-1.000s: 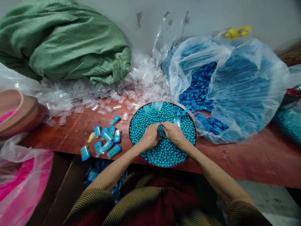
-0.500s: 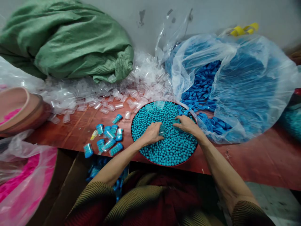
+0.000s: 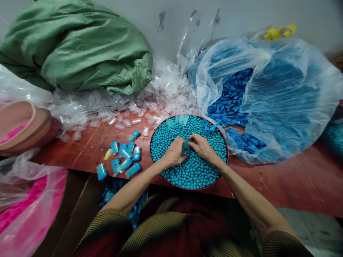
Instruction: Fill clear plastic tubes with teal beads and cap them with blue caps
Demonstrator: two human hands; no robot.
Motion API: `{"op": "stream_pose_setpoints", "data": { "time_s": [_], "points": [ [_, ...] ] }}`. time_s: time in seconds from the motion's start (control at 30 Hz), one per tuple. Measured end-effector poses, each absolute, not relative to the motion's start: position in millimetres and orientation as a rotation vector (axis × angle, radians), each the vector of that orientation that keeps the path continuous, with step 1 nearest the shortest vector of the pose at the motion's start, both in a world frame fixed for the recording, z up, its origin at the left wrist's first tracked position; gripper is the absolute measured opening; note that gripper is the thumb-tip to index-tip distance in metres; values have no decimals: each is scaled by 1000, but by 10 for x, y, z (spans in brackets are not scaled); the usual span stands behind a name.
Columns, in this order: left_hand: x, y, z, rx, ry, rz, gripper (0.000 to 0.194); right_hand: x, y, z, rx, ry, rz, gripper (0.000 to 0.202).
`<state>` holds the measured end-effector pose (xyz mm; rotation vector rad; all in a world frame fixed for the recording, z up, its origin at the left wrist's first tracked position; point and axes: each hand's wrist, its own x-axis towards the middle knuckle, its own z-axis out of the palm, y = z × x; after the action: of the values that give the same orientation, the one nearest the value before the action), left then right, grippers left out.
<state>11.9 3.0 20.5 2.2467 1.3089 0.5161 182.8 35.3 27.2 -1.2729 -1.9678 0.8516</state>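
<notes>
Basin point(image 3: 158, 171): round, red-rimmed, filled nearly to the edge with turquoise beads point(image 3: 193, 175). Lying on the beads at its far side: clear empty-looking tubes and a few blue pieces. Clear bag point(image 3: 289, 103) to the right, mouth open, packed with blue caps point(image 3: 234, 91), some spilling toward the basin. Pink tub point(image 3: 32, 132) at far left, bright pink bits inside; below it a pink-filled bag point(image 3: 50, 192).

My cup point(image 3: 185, 148): small, see-through, tinted turquoise, held low over the middle of the beads. My left hand point(image 3: 174, 152) has its grip closed around the cup's side; my right hand point(image 3: 200, 145) keeps a narrow grip, fingertips at its upper right. Cup's contents unclear, partly behind fingers.

Capped cups point(image 3: 125, 151) with beads, loosely grouped left of the basin. Worktop point(image 3: 281, 178): reddish, scuffed. Clear tubes point(image 3: 107, 107) heaped behind, against a green sack point(image 3: 88, 50). Wall point(image 3: 241, 18) grey, stained.
</notes>
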Motion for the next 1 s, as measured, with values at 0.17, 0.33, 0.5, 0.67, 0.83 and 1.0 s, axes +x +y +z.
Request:
{"op": "stream_pose_setpoints", "data": {
  "time_s": [0.17, 0.33, 0.5, 0.67, 0.83, 1.0],
  "points": [
    [132, 29, 272, 2102, 1348, 541, 80, 1878, 332, 235, -1324, -1820, 1091, 7],
    [129, -12, 417, 2112, 1362, 508, 75, 1881, 272, 207, -1250, -1771, 1108, 15],
    [47, -70, 393, 2218, 1323, 553, 56, 1841, 263, 237, -1145, -1969, 984, 14],
    [-24, -69, 310, 2191, 1415, 488, 62, 1660, 437, 416, -1220, -2356, 712, 23],
    [-44, -104, 323, 2207, 1569, 490, 55, 1190, 730, 667, -1340, -2418, 356, 32],
    [-67, -144, 306, 2236, 1543, 564, 59, 807, 934, 691, -1498, -2549, 269, 37]
  ]
}}
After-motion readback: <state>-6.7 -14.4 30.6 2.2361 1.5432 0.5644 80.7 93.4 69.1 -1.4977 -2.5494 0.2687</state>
